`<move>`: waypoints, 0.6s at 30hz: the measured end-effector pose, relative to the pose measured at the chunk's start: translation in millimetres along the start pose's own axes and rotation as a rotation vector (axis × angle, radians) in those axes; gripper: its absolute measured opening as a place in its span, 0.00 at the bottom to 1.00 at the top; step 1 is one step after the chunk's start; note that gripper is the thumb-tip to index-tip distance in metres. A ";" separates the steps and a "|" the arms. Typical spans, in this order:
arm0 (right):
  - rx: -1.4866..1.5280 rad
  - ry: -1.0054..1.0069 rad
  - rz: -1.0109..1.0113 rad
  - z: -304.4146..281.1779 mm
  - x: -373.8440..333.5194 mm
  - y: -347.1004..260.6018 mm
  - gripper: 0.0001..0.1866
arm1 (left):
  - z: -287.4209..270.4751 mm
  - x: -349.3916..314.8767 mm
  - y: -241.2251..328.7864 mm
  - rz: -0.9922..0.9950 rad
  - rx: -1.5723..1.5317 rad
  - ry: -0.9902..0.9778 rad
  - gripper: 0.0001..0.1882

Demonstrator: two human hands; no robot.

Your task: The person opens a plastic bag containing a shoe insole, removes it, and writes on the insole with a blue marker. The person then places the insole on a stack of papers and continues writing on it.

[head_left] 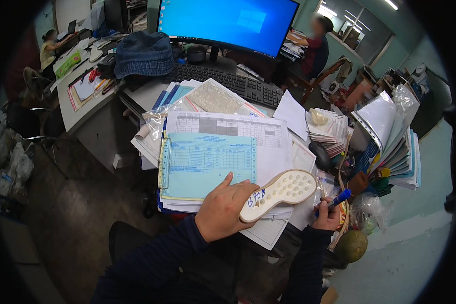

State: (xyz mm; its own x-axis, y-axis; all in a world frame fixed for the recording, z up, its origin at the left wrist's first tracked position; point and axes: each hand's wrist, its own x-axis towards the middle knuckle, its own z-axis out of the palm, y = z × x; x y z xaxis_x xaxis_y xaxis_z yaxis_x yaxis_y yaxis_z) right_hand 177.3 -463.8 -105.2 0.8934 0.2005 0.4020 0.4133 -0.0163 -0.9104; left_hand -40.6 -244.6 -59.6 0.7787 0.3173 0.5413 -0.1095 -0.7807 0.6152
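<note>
Head view: left hand [225,209] gripped shoe sole [285,195], blue lettering [256,198] apparently done; right hand [327,219], apart, clasped blue marker [341,197]; whether more remained, couldn't tell

One held sole [285,191], one blue marker [342,197], one keyboard [228,83] and two co-workers [316,53] show.
</note>
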 end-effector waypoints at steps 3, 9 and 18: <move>0.053 -0.047 -0.008 1.5 1.6 1.2 0.08 | 1.1 -1.3 -1.5 0.011 0.007 0.012 0.33; 0.205 0.002 0.094 -1.2 0.4 -2.7 0.10 | 4.0 -3.4 -4.1 0.010 -0.005 0.023 0.32; 0.780 -0.083 0.110 2.3 -7.5 -26.9 0.26 | 4.9 -4.9 -6.7 0.040 0.016 0.047 0.32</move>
State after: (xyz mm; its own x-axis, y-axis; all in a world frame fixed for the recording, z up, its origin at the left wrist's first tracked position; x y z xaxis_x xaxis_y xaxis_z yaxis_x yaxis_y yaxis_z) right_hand 159.1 -462.6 -83.9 0.8933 0.3103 0.3252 0.0536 0.6447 -0.7625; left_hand -40.6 -243.5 -69.1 0.7443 0.3102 0.5915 -0.1299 -0.8015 0.5837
